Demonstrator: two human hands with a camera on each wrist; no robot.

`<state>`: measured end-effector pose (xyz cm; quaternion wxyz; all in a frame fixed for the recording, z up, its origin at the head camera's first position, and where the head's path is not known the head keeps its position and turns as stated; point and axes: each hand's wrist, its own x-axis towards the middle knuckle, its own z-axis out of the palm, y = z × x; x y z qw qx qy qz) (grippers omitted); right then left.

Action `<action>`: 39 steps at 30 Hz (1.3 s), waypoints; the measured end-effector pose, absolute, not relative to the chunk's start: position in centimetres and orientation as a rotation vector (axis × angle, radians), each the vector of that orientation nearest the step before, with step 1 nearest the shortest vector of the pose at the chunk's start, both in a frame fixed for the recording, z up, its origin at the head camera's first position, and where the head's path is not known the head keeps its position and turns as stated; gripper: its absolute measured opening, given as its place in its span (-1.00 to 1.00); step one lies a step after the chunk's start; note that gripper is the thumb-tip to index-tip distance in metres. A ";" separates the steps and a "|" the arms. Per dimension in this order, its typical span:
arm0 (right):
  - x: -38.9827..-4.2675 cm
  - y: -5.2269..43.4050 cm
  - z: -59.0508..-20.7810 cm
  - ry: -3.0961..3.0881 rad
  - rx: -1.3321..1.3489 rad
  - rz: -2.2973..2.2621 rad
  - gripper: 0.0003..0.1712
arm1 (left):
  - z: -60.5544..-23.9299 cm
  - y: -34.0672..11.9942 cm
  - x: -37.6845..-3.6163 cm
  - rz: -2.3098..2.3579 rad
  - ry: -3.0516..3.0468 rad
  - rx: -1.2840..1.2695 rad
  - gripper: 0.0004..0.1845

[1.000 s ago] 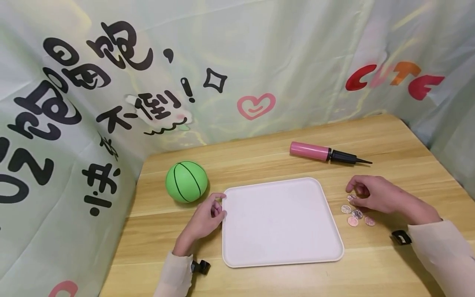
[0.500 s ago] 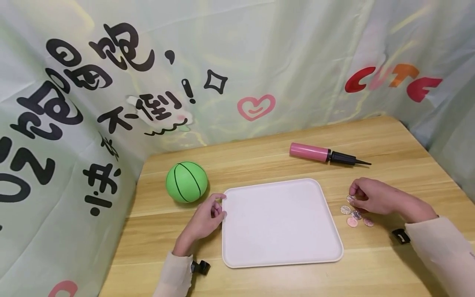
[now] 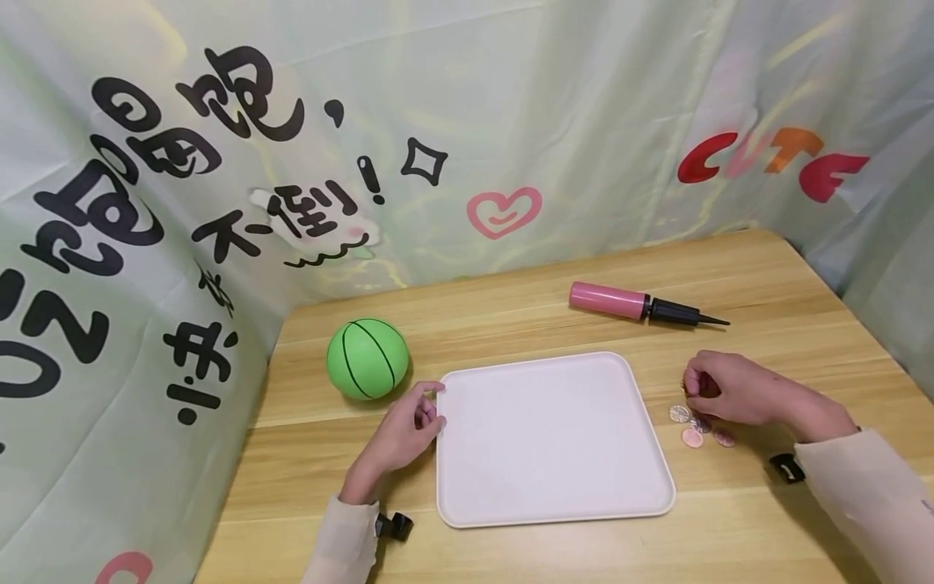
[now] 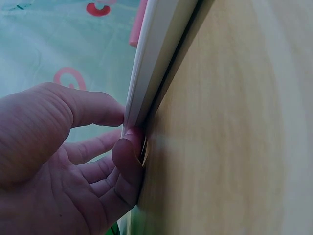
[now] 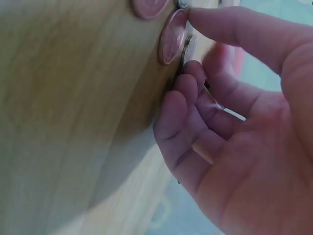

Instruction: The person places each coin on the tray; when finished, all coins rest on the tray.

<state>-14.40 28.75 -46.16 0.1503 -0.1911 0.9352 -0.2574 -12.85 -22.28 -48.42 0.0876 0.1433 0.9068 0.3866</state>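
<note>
**Coin lifted at the tray's right**

A pink, round coin (image 5: 172, 36) tilts on edge off the tabletop (image 3: 730, 519), pinched by the right hand (image 3: 730, 389); a second ago it lay flat among the coins (image 3: 696, 426). The left hand (image 3: 404, 430) keeps its fingers (image 4: 128, 156) gripping the white tray (image 3: 547, 438) corner.

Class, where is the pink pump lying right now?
In the head view the pink pump lies on the wooden table at the far right, behind the white tray and beyond the right hand, its black nozzle pointing right.
</note>
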 end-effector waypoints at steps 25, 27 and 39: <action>-15.4 27.9 -46.2 2.716 -0.575 -0.794 -0.80 | -48.6 -22.4 -12.9 1.146 2.689 0.397 -0.47; -15.2 27.7 -46.1 2.724 -0.588 -0.805 -0.80 | -48.6 -22.5 -13.0 1.145 2.691 0.394 -0.47; -14.9 27.5 -46.0 2.746 -0.535 -0.817 -0.86 | -48.5 -22.3 -12.8 1.149 2.685 0.381 -0.47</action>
